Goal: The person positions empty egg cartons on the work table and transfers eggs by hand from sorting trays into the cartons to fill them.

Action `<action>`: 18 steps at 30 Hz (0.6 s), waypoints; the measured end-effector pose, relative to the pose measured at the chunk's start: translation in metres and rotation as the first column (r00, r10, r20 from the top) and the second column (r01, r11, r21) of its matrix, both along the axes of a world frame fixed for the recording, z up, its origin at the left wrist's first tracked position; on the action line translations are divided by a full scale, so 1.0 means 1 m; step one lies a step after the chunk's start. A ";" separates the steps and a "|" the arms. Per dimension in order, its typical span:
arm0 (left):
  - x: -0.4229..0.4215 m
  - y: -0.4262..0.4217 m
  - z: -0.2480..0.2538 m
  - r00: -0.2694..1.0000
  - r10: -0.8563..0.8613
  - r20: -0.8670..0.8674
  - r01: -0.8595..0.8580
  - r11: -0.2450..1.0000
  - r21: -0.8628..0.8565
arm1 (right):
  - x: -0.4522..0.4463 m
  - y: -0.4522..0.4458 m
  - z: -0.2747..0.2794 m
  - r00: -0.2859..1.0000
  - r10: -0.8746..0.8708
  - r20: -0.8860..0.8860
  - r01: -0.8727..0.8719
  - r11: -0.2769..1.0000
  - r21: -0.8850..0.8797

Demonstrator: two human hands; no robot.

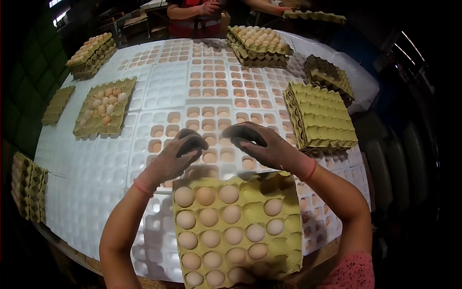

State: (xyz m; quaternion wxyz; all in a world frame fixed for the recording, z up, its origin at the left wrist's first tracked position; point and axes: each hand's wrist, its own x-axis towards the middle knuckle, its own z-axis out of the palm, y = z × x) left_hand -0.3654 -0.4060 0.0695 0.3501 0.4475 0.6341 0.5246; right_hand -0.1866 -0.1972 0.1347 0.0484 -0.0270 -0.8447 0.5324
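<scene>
Head view: eggs (210,157), seated singly in white foam trays (166,79); left hand (173,156) and right hand (274,147) above, both loosely curled (contents, if any, cannot be told). Pulp tray (284,248), part-filled, nearest the body, presumably for short reach. Pulp-tray stack (322,115), right, probably piled to save room.

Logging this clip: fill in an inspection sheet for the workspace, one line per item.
Surface: covered with white trays, many pockets holding eggs.
Job's things: yellow carton nearest the wearer, partly filled with eggs; several cups empty.
Clutter: stacked cartons at right; another carton at left holds loosely grouped eggs.
Grips: left grip and right grip above the trays, fingers curled, no egg visible in either.
Cables: nothing seen.
Surroundings: co-worker's hand beyond the trays; dark edges.
</scene>
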 end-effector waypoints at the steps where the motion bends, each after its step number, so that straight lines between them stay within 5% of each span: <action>1: 0.005 0.024 0.009 0.989 -0.146 0.025 0.147 0.987 -0.060 | 0.013 0.000 0.010 0.999 0.029 0.020 -0.029 0.999 0.021; 3: 0.023 0.056 0.025 0.906 -0.366 -0.211 0.284 0.897 -0.338 | 0.050 -0.006 0.027 0.997 0.044 -0.060 -0.028 0.966 0.256; 5: 0.035 0.090 -0.007 0.674 -0.623 -0.398 0.376 0.753 -0.540 | 0.093 -0.016 0.047 0.999 0.048 -0.013 -0.040 0.931 0.363; 7: 0.048 0.106 -0.003 0.458 -0.847 -0.270 0.371 0.458 -0.808 | 0.124 -0.013 0.046 0.987 0.103 0.122 -0.143 0.907 0.395; 8: 0.041 0.111 -0.017 0.577 -0.786 -0.221 0.409 0.513 -0.755 | 0.135 -0.017 0.040 0.988 0.097 0.120 -0.137 0.912 0.388; 10: 0.028 0.102 -0.029 0.742 -0.619 -0.257 0.414 0.725 -0.551 | 0.151 -0.024 0.018 0.984 0.174 -0.042 -0.064 0.561 0.826; 13: 0.032 0.079 0.011 0.870 -0.418 -0.260 0.314 0.878 -0.360 | 0.157 -0.021 -0.015 0.981 0.178 -0.082 -0.035 0.572 0.820; 14: 0.045 0.063 0.040 0.854 -0.412 -0.317 0.294 0.886 -0.360 | 0.162 -0.020 -0.008 0.993 0.069 -0.096 0.007 0.780 0.626; 15: 0.062 0.044 0.058 0.890 -0.347 -0.295 0.275 0.926 -0.257 | 0.169 -0.017 -0.009 0.992 0.072 -0.106 0.010 0.782 0.623; 16: 0.073 0.029 0.065 0.808 -0.383 -0.448 0.292 0.920 -0.261 | 0.177 -0.012 -0.014 0.982 -0.097 -0.163 0.136 0.957 0.256; 17: 0.084 0.014 0.069 0.702 -0.404 -0.587 0.305 0.915 -0.265 | 0.182 -0.010 -0.015 0.954 -0.264 -0.145 0.242 0.958 -0.153; 18: 0.097 0.003 0.071 0.535 -0.428 -0.728 0.275 0.903 -0.329 | 0.182 -0.019 0.006 0.938 -0.130 -0.321 0.177 0.977 0.123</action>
